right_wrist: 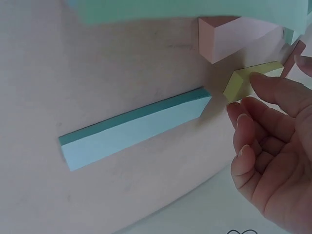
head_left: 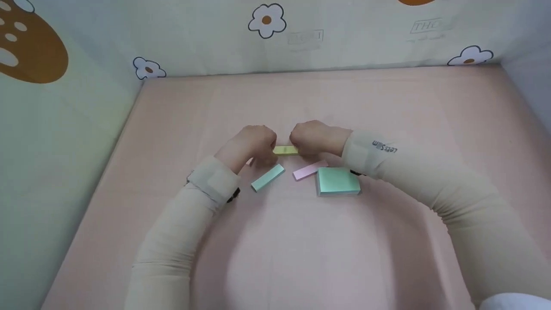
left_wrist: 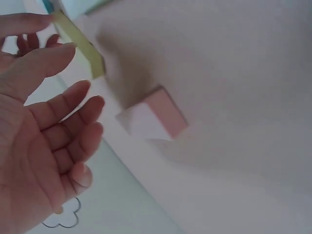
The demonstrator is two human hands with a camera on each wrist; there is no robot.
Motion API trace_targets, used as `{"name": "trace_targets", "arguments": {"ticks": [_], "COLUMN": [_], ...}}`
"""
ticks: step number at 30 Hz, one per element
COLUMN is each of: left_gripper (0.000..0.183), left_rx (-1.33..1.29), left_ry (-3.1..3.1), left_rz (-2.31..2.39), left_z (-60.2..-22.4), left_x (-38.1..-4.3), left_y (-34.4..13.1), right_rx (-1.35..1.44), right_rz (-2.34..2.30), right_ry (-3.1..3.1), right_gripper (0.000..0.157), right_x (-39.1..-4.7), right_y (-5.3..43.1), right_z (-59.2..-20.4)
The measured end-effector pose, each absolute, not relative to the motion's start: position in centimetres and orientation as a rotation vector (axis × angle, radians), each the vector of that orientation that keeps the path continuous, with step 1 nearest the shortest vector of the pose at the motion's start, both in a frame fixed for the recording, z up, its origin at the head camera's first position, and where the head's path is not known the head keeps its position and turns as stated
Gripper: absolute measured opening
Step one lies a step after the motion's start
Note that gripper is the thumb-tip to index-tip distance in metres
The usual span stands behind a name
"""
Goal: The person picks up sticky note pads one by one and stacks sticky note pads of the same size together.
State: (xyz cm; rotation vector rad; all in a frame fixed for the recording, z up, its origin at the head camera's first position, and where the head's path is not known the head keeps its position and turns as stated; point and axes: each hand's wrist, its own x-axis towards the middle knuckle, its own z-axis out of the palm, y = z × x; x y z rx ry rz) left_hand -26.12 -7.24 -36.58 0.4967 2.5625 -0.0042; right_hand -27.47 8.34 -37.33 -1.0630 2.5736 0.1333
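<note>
Between both hands, a narrow yellow sticky-note pad (head_left: 286,150) lies crosswise above the table. My left hand (head_left: 257,143) pinches it toward the left end, thumb and index finger at its sides in the left wrist view, other fingers loosely bent. At the opposite end my right hand (head_left: 316,137) pinches it between thumb and fingers, plainly seen on the yellow pad (right_wrist: 236,87) in the right wrist view. Just below the hands lie a narrow green pad (head_left: 267,178) and a narrow pink pad (head_left: 306,171). A reddish-pink pad (left_wrist: 165,112) with a white face sits near the left hand.
A thick square green note stack (head_left: 338,181) stands beside the pink pad, under the right forearm. A narrow blue pad (right_wrist: 136,129) lies near the right hand, hidden from the head view. Flower-printed walls (head_left: 206,43) border the pink tabletop (head_left: 292,249).
</note>
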Motion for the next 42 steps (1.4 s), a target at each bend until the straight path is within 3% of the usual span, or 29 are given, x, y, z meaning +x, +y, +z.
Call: {"name": "trace_targets", "arguments": {"ticks": [20,42], "left_gripper": [0.022,0.018], "left_rx": [0.462,0.636], "left_ry": [2.443,2.686], "left_rz": [-0.071,0.06], "left_z": [-36.9,-36.9], "left_x": [-24.6,-25.1], "left_y": [-5.5,-3.5], "right_rx": [-1.001,-0.891], "right_rz": [0.172,-0.14], "right_ry": [2.565,2.722], "right_gripper": [0.012,0.017], "right_x": [-27.7,-27.2], "right_y": [9.1,19.3], "right_z": [-36.7,-37.3]}}
